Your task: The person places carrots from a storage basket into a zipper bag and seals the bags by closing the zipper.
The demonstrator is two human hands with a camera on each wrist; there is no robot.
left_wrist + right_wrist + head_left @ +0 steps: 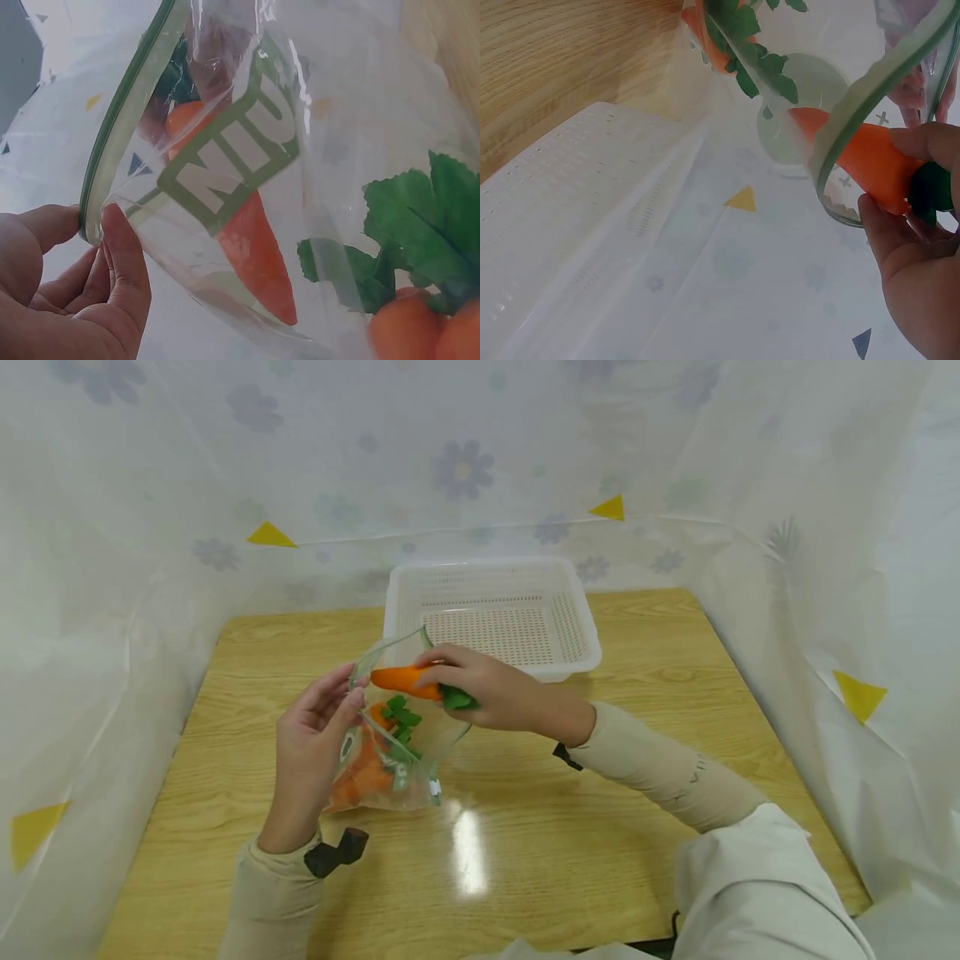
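I see a clear zip bag (390, 752) with green printing standing near the middle of the wooden table, its mouth gaping open and toy carrots with green leaves inside. One orange toy carrot (405, 680) lies level across the bag's mouth, tip pointing left.

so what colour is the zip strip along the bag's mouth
Green, on the clear zip bag; the strip shows best in the left wrist view.

The bag (390, 752) is clear, glossy plastic film. The table (600, 827) is pale wood-grain with a shiny finish. The basket (491, 610) is white perforated matt plastic.
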